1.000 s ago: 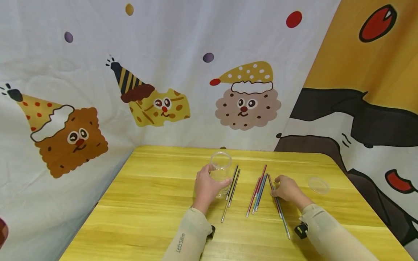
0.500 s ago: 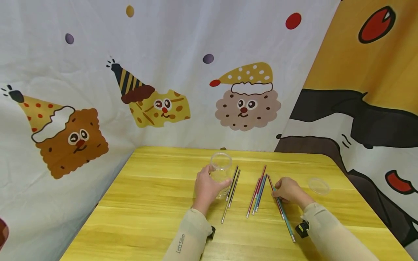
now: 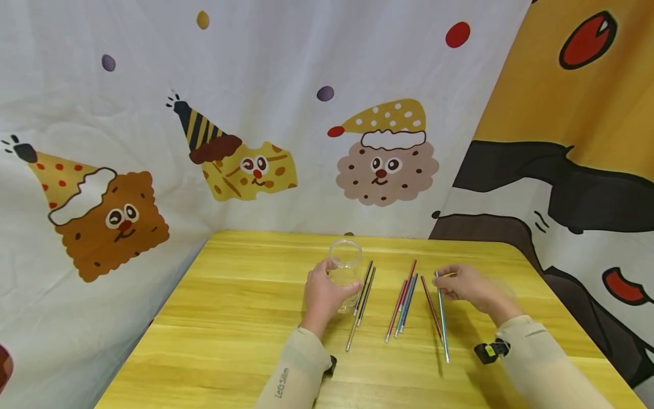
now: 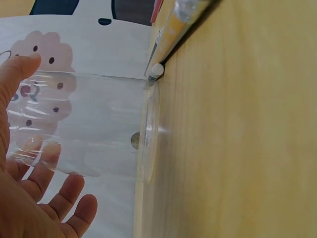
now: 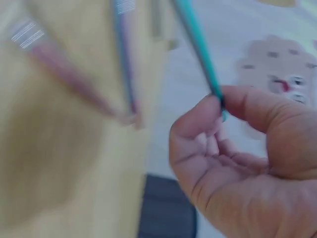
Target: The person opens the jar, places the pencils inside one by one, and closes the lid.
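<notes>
A clear plastic jar (image 3: 345,274) stands upright on the table, and my left hand (image 3: 324,298) holds it round its side. In the left wrist view the thumb and fingers lie on either side of the see-through wall (image 4: 99,124). My right hand (image 3: 469,288) pinches a teal pencil (image 3: 443,326) near one end between thumb and forefinger. The pencil's eraser end points toward the person, its shadow beside it on the table. Just left of it lies a dark red pencil (image 3: 431,307). The right wrist view shows the teal pencil (image 5: 196,42) blurred above the fingertips.
Several red and blue pencils (image 3: 407,302) lie bunched mid-table. More pencils, dark and gold (image 3: 365,295), lie right beside the jar. A clear round lid (image 3: 507,288) is mostly hidden behind the right hand. A printed curtain (image 3: 286,113) hangs at the table's far edge.
My right hand has lifted the teal pencil away from the dark red one, moving slightly up and right, and now partly covers the lid. The left hand and jar have stayed put.
</notes>
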Demonstrator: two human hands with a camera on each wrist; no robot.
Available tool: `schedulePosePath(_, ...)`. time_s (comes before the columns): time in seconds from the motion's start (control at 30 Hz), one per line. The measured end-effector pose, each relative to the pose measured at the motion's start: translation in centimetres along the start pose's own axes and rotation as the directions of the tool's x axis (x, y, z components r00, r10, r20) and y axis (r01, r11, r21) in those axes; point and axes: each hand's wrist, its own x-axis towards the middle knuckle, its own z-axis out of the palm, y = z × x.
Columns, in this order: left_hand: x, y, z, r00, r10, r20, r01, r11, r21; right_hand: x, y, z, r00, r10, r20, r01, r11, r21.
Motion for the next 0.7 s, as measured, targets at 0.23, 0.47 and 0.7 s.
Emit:
schedulePosePath(0.23, 0.1, -0.2, -0.1, 1.000, 0.019, -0.008, -0.018, 1.000, 0.020, -2.4, -6.7, 0.2, 0.954, -0.293, -0.065, 0.291, 0.848, 0.444)
schedulePosePath(0.47, 0.2, -0.2, 0.0, 1.000, 0.013, -0.004, -0.013, 1.000, 0.017, -2.8, -10.8, 2.3, 0.849, -0.446, -0.284, 0.520, 0.608, 0.600)
schedulePosePath(0.7, 0.1, -0.1, 0.1, 1.000, 0.014, -0.007, -0.014, 1.000, 0.016, -1.3, -11.0, 3.4, 0.846, -0.368, -0.385, 0.531, 0.522, 0.667)
